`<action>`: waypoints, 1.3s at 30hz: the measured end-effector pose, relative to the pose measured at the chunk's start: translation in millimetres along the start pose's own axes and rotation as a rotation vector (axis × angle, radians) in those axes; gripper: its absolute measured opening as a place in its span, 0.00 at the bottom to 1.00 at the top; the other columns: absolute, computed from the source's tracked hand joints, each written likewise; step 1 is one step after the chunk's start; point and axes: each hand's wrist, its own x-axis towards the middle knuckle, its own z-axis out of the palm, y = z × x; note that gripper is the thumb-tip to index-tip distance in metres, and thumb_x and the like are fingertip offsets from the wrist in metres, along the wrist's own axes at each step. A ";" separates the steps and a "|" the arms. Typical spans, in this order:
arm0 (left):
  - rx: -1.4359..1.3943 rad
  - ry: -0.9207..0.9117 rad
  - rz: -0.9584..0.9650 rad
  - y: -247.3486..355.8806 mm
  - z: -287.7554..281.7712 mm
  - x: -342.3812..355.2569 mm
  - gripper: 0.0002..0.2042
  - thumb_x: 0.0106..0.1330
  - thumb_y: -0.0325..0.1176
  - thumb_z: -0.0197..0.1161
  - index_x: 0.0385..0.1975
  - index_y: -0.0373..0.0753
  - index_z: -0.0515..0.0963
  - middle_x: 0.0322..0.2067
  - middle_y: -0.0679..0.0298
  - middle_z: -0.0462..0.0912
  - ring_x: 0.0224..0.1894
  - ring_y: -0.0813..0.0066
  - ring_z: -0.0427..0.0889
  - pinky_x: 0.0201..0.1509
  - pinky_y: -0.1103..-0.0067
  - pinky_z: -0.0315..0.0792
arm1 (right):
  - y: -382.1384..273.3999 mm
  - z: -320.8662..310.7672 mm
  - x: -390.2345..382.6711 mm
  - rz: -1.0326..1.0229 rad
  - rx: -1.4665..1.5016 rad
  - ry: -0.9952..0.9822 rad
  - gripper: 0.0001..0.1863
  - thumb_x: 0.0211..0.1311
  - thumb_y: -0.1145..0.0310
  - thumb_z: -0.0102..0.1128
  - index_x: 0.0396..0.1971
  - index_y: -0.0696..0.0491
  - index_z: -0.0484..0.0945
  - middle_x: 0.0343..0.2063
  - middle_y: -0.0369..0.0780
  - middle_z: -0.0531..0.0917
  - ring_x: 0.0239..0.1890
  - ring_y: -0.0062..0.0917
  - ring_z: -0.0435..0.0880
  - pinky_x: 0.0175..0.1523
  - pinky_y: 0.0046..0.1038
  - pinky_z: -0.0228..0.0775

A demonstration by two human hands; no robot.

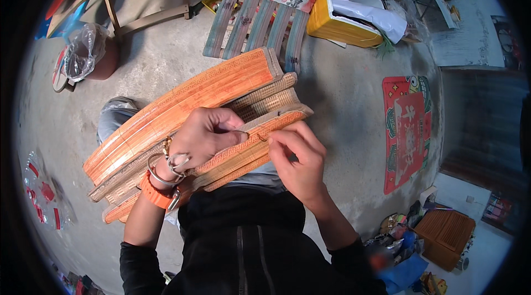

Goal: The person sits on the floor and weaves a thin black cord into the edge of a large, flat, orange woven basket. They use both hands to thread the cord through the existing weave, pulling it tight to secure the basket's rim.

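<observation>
Left hand (206, 135) curled, fingers bent inward, wrist ringed with bangles, right hand (296, 159) just beside it, thumb and forefinger pinched together, both forearms bare below pushed-up sleeves

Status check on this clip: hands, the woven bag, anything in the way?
Left hand gripping the orange woven bag on the lap. Right hand pinching at its top edge, fingertips closed on something too small to tell. Nothing blocking either hand.

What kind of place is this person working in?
Probably a small home craft workshop: a bare concrete floor, a woven orange bamboo bag on the lap, a wooden slat pallet and a yellow box of supplies.
</observation>
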 end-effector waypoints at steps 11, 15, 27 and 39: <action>0.291 0.166 0.208 8.2 16.2 -12.4 0.04 0.57 0.25 0.67 0.30 0.33 0.81 0.19 0.58 0.80 0.20 0.77 0.78 0.27 0.80 0.72 | 2.5 -3.4 7.8 0.029 0.096 -0.130 0.08 0.55 0.84 0.62 0.36 0.62 0.81 0.31 0.38 0.79 0.26 0.17 0.78 0.28 0.18 0.70; 0.323 0.169 0.251 6.3 15.1 -13.7 0.04 0.57 0.26 0.67 0.30 0.33 0.80 0.19 0.58 0.80 0.20 0.75 0.78 0.27 0.79 0.72 | -2.1 -13.4 9.9 0.181 0.167 -0.253 0.09 0.55 0.82 0.64 0.37 0.62 0.82 0.30 0.38 0.80 0.27 0.16 0.79 0.28 0.19 0.71; 0.419 0.183 0.350 11.6 20.3 -23.7 0.06 0.55 0.26 0.67 0.30 0.36 0.79 0.21 0.53 0.80 0.22 0.57 0.81 0.27 0.73 0.73 | 3.0 -48.4 105.3 -0.139 -0.219 -0.722 0.05 0.58 0.73 0.65 0.28 0.59 0.81 0.26 0.37 0.80 0.30 0.16 0.78 0.34 0.21 0.68; 0.371 0.161 0.296 14.6 20.7 -24.2 0.05 0.56 0.27 0.68 0.30 0.35 0.80 0.20 0.55 0.80 0.22 0.61 0.80 0.27 0.75 0.73 | 61.7 -42.7 177.5 0.581 0.628 -0.770 0.09 0.68 0.69 0.51 0.40 0.61 0.73 0.34 0.49 0.83 0.30 0.29 0.85 0.33 0.23 0.78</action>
